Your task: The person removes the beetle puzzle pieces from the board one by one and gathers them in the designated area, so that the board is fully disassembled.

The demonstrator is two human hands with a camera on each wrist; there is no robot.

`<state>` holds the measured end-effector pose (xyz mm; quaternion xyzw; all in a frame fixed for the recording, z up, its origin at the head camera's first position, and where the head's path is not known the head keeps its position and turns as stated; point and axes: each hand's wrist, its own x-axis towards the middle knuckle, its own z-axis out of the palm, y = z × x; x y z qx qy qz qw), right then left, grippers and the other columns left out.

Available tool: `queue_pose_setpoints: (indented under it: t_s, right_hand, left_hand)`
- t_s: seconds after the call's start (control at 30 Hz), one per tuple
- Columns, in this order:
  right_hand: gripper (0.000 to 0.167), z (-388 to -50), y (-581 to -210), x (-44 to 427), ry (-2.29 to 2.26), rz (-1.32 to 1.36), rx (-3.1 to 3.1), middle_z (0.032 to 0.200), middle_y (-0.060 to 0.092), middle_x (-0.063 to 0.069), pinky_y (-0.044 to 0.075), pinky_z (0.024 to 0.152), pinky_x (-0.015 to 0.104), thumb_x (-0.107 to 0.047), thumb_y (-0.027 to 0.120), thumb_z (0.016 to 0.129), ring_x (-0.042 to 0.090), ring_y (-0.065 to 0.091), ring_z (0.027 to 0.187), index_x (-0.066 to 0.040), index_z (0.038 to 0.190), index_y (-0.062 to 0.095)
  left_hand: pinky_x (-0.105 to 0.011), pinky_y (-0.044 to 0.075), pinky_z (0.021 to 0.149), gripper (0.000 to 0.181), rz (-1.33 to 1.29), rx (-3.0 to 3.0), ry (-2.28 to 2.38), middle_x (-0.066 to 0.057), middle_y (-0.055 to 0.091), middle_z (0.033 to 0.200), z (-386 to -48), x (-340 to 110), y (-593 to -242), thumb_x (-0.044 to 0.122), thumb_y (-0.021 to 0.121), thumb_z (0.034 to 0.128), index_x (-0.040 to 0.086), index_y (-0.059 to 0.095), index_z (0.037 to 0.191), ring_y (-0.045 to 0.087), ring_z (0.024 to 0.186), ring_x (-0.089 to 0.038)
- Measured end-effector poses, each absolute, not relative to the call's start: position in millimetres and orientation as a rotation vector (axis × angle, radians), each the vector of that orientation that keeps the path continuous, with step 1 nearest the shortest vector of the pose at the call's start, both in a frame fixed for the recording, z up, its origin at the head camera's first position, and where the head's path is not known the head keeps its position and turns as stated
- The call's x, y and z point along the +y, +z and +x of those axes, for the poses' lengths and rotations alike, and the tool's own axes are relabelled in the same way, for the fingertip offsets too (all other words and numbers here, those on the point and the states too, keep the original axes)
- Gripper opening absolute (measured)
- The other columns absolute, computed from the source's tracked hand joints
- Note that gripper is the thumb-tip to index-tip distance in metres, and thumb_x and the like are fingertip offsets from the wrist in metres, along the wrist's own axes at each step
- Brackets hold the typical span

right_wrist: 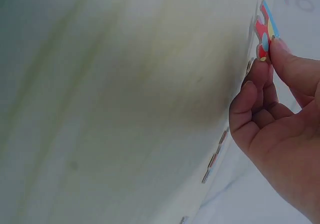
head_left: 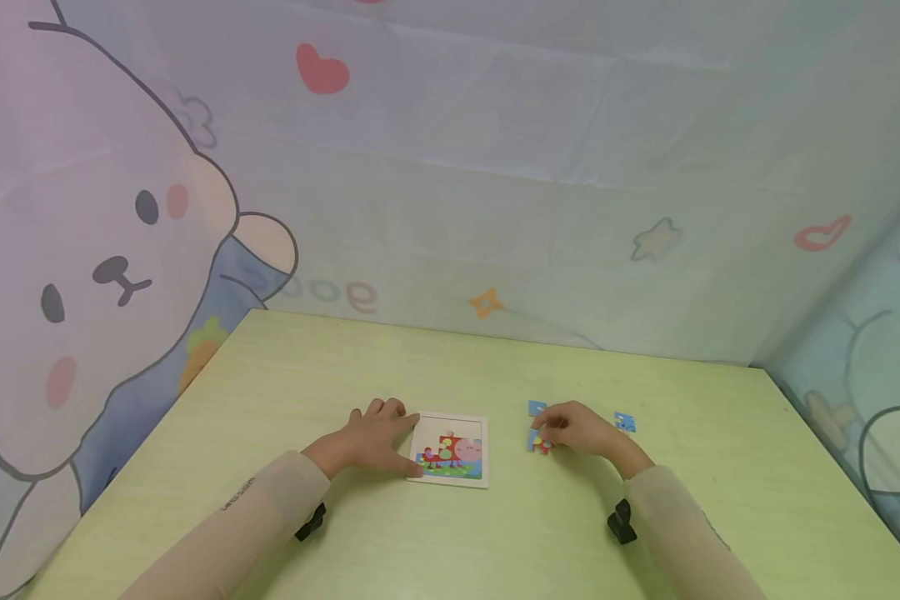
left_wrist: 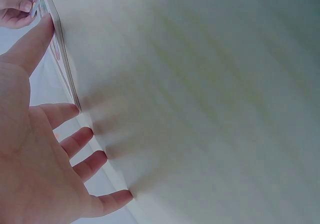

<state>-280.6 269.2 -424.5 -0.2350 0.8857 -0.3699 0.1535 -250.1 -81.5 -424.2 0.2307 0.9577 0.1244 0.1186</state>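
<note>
A white square puzzle frame [head_left: 450, 485] lies on the table, its lower part filled with joined pieces [head_left: 457, 457] of a red, green and pink picture. My left hand [head_left: 371, 437] rests at its left side with spread fingers, thumb and forefinger touching the edge, as the left wrist view [left_wrist: 50, 149] also shows. To the right of the frame, my right hand [head_left: 581, 429] pinches a red, yellow and blue puzzle piece [right_wrist: 266, 31] between thumb and forefinger; the other fingers of this hand [right_wrist: 285, 104] are curled.
A blue piece [head_left: 537, 407] lies just behind the right hand's fingertips, and another blue piece [head_left: 625, 422] lies to the right of that hand. The pale green table [head_left: 420, 542] ends at a printed cloth backdrop [head_left: 450, 208].
</note>
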Motion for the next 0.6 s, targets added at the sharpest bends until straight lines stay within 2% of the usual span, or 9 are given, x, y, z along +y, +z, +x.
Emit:
queue_pose_setpoints:
  t_s: [0.33, 0.6]
  right_hand:
    - [0.018, -284.9, -426.8, 268.9, -0.968, -0.680, 2.592, 0.082, 0.066, 0.004, 0.047, 0.066, 0.027, -0.002, 0.058, 0.093, 0.013, 0.056, 0.073, 0.003, 0.107, 0.069]
    - [0.018, -282.7, -425.2, 267.4, -0.953, -0.650, 2.606, 0.079, 0.067, 0.004, 0.047, 0.065, 0.029, -0.003, 0.058, 0.094, 0.014, 0.059, 0.071, 0.003, 0.108, 0.067]
  left_hand:
    - [-0.049, 0.030, 0.090, 0.087, 0.673, 2.802, 0.368, -0.005, 0.041, 0.132, -250.7, -81.7, -423.9, 0.057, 0.072, 0.0771, 0.012, 0.043, 0.146, 0.034, 0.118, -0.027]
    - [-0.049, 0.030, 0.090, 0.087, 0.680, 2.803, 0.375, -0.006, 0.041, 0.133, -249.7, -81.7, -423.2, 0.057, 0.072, 0.0773, 0.012, 0.043, 0.146, 0.034, 0.118, -0.027]
